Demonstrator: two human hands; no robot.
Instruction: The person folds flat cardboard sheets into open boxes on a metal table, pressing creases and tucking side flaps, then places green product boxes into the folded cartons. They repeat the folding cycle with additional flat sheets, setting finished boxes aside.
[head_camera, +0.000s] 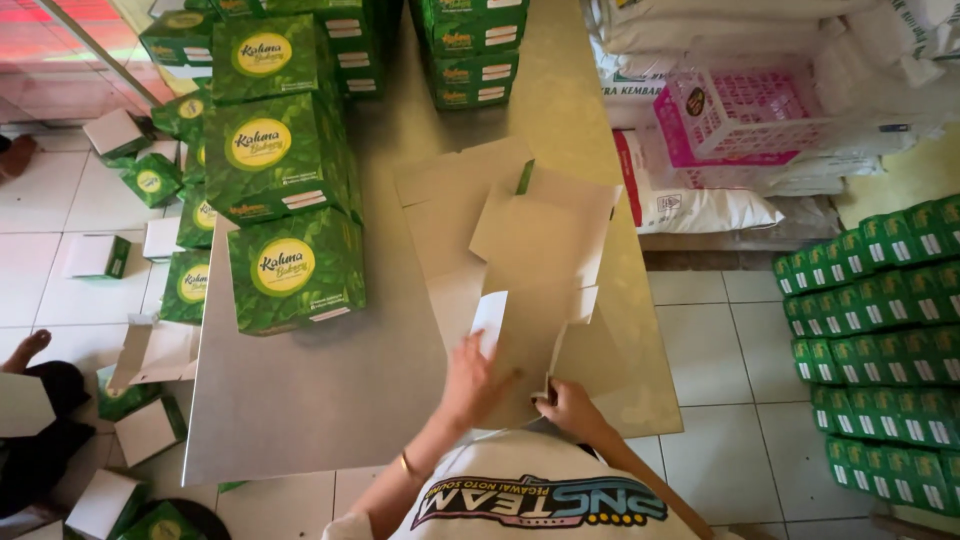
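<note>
Your hands on the flat carton

Left hand (472, 378) presses open on the unfolded carton (530, 290); right hand (568, 405) pinches its near flap at the table (330, 400) front edge, carton stretching away from you.

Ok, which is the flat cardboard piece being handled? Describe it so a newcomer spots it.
On the grey steel table, right of the stacked green boxes, lies an unfolded tan cardboard box blank. Both hands, left and right, touch its near edge; unlike its neighbours, it is flat and plain.

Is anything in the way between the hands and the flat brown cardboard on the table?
Nothing visible. The left hand and right hand already touch the flat brown cardboard box blank; the stacked green boxes stand off to one side.
</note>
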